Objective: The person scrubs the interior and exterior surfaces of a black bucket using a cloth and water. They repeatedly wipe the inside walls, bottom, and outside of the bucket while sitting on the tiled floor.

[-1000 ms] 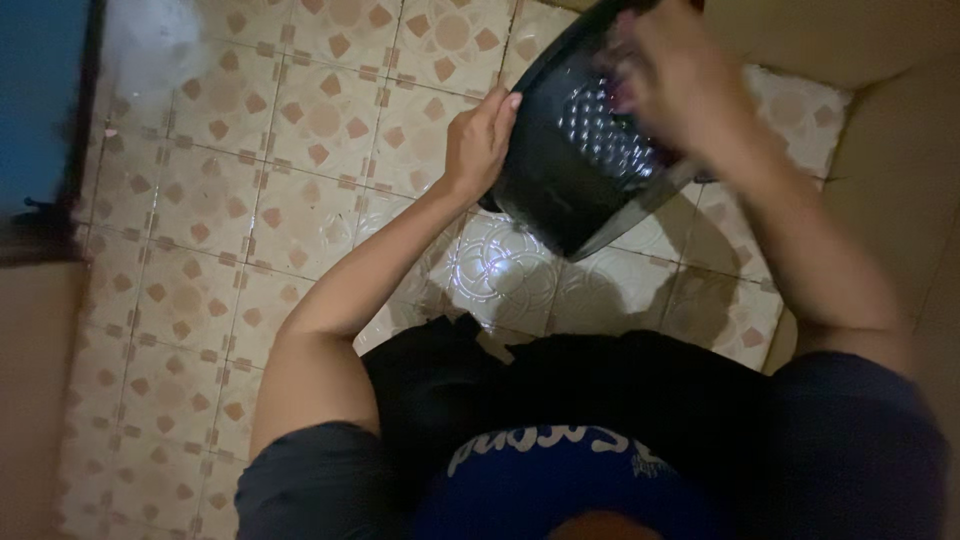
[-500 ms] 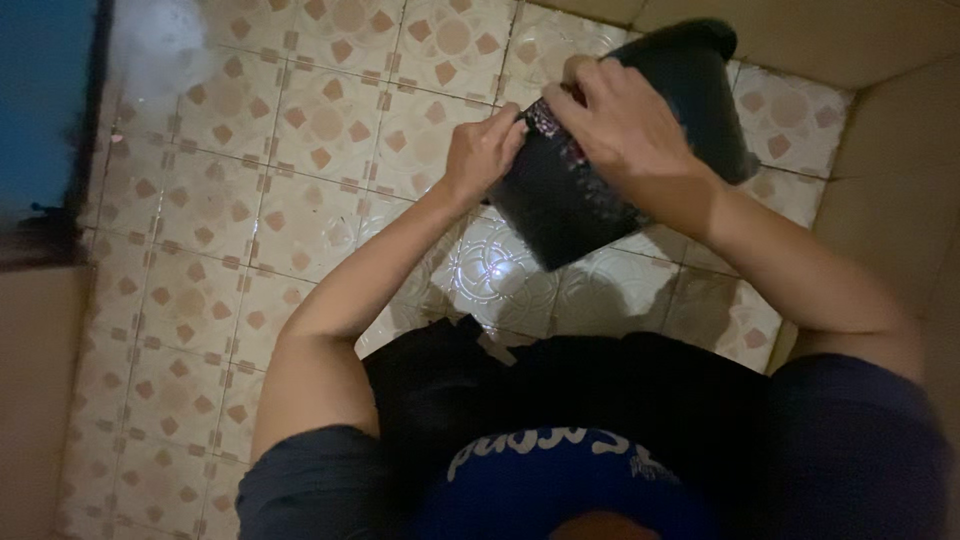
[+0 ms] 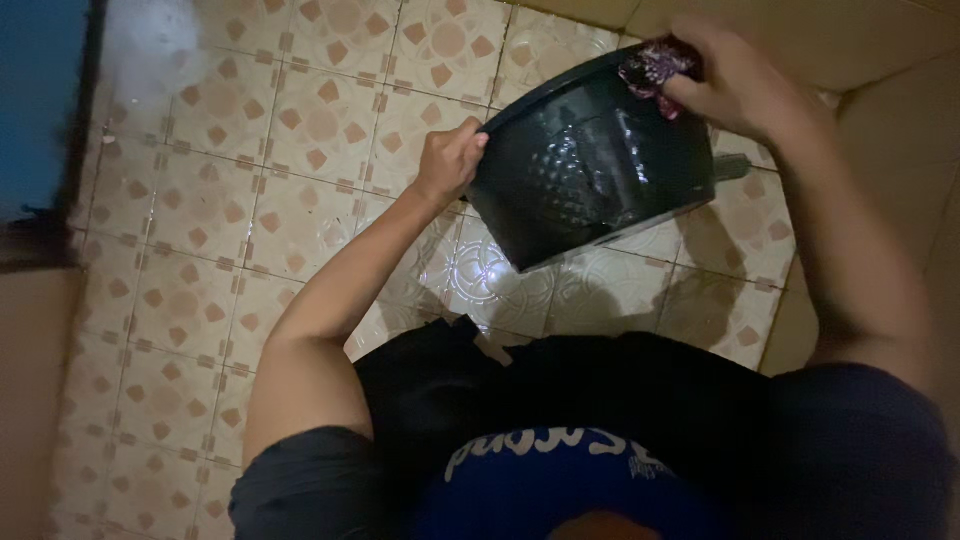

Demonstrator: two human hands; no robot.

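The left hand [image 3: 447,160] is closed on the near-left rim of a dark tilted pot [image 3: 590,170] held above the tiled floor [image 3: 250,200]. At the pot's far rim, the right hand [image 3: 735,80] pinches a small purplish rag [image 3: 655,68]. Dim light blurs the pot's inside, and its handle is mostly hidden behind it.

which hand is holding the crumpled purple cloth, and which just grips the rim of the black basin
The right hand pinches the crumpled purple cloth at the far rim of the black plastic basin. The left hand holds no cloth, only the near-left rim.
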